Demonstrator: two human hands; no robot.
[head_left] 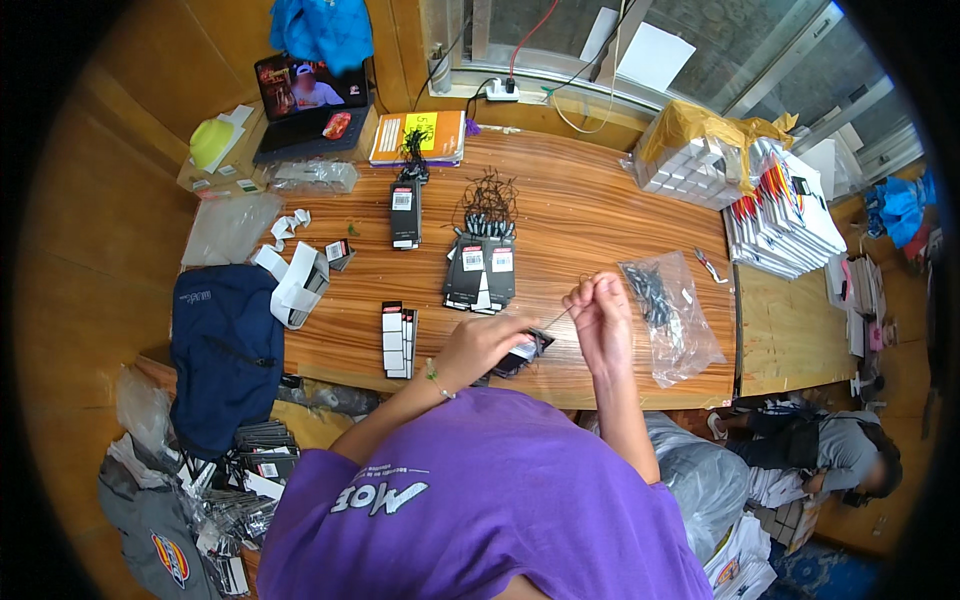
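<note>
At the table's near edge my left hand is closed on a black hang tag, its fingertips covering part of it. My right hand is raised just to the right, pinching a thin dark cord that runs taut toward the tag. Ahead of my hands lie stacks of black hang tags with white labels and looped black strings. To the right of my right hand, a clear plastic bag holds a bunch of dark string fasteners.
Label strips and another tag stack lie to the left. Small pliers rest at the right. Around the table are a laptop, a navy bag, a wrapped box stack and a crouching person.
</note>
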